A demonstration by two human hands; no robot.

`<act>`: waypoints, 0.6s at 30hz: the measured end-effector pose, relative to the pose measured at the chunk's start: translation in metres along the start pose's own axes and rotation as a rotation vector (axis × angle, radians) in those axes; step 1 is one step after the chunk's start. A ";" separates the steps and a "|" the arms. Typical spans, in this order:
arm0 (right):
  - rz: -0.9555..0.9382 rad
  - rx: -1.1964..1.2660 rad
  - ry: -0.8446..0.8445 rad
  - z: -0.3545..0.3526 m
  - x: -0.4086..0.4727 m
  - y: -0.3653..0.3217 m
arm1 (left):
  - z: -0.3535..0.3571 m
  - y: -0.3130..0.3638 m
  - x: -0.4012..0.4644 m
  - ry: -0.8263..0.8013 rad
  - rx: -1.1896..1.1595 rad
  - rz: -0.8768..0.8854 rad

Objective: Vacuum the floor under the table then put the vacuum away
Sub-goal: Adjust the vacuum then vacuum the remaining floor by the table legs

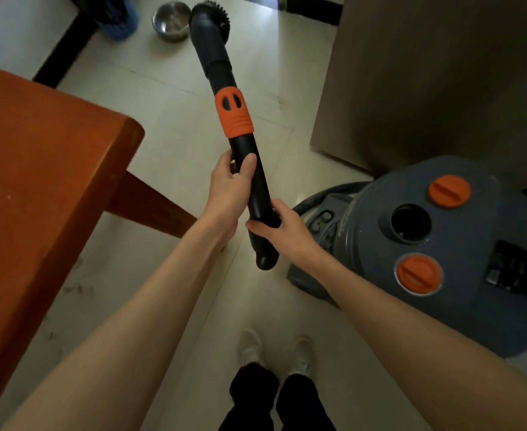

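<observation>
Gripping black plastic vacuum wand with orange collar (234,119) two-handed: left hand (229,189) clasped mid-tube, right hand (282,227) wrapped round hose end. Long axis running up-left, round brush head (212,14) farthest off, raised beyond orange-brown wooden table (38,150) corner; grey canister vacuum (442,259) right.

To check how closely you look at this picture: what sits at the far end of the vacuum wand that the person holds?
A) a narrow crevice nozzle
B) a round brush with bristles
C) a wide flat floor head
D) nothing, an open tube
B: the wand, held in both hands, ends in a round brush whose bristles show near the metal bowl.
</observation>
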State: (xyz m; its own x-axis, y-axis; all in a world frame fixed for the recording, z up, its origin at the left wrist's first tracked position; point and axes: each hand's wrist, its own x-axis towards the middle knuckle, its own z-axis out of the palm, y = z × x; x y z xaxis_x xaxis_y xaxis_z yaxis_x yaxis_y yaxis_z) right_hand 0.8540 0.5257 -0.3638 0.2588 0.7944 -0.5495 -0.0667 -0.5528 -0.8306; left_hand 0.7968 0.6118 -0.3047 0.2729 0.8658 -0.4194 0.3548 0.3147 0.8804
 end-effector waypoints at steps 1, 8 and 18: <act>-0.008 0.004 0.016 -0.005 -0.001 -0.009 | 0.001 0.009 0.002 -0.030 0.010 0.006; -0.013 0.036 0.074 -0.041 -0.011 -0.055 | 0.010 0.055 0.019 -0.290 0.129 -0.096; 0.036 -0.618 0.592 -0.159 -0.085 -0.038 | 0.020 0.096 0.018 -0.309 0.162 -0.031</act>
State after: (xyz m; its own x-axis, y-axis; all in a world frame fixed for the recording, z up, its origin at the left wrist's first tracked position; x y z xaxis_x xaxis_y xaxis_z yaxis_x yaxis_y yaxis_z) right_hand 0.9880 0.4389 -0.2707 0.7385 0.6068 -0.2940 0.4086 -0.7495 -0.5208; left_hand 0.8541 0.6496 -0.2318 0.5084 0.6903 -0.5147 0.4982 0.2517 0.8297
